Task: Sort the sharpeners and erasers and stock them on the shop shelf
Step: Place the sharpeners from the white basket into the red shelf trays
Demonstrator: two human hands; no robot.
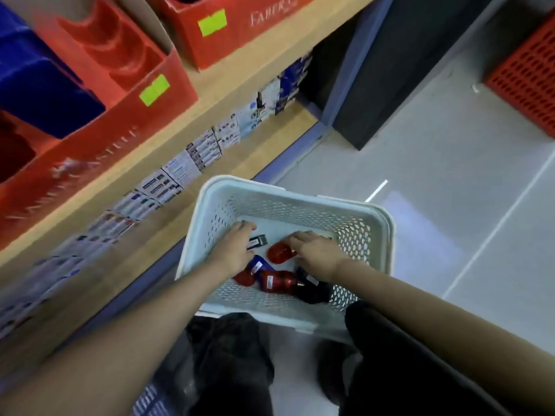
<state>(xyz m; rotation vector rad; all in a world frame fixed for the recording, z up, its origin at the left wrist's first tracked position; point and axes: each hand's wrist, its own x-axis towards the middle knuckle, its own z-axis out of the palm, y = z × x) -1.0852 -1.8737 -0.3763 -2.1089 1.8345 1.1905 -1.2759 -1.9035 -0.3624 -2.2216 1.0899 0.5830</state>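
A white perforated basket (381, 235) stands on the floor in front of the shelf, holding several red, blue and black sharpeners. My left hand (232, 250) reaches into its left side, fingers curled round a small black sharpener (257, 241) with a white label. My right hand (316, 255) is in the middle of the basket, fingers curled over a red sharpener (277, 253). Below my hands lie a blue sharpener (259, 265), another red one (277, 282) and a black one (312, 291), partly hidden by my right wrist.
The wooden shelf (210, 94) on the left carries red display boxes (99, 136) and a blue tray (42, 85). Rows of small packs (195, 157) line the lower shelf. A red perforated crate (528, 76) and a dark cabinet (390, 70) stand at the right on the tiled floor.
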